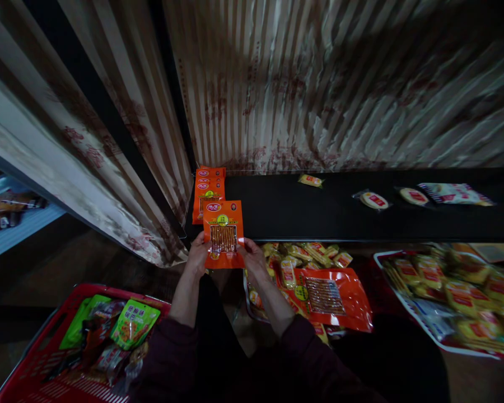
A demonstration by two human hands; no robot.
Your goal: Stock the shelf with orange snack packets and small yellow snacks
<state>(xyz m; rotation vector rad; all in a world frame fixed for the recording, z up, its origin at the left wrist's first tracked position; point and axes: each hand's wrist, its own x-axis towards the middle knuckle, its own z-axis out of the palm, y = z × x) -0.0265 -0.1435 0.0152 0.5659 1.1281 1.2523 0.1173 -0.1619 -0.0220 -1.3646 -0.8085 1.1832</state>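
Observation:
An orange snack packet (223, 235) with a clear window showing brown sticks is held upright between my two hands. My left hand (197, 254) pinches its lower left edge, and my right hand (252, 257) grips the lower right edge. Just behind it, more orange packets (209, 187) stand in a row at the left end of the black shelf (273, 210). The held packet overlaps the front one in view; whether they touch I cannot tell. Under my right forearm, another orange packet (336, 299) lies on a heap of small yellow-wrapped snacks (311, 254).
A red basket (82, 291) with green and dark snack bags stands at lower left. At right is a white-rimmed basket (407, 310) of yellow packets. A few wrapped snacks (373, 200) lie along the shelf. Patterned paper (252, 89) covers the back, beside a dark post (172, 73).

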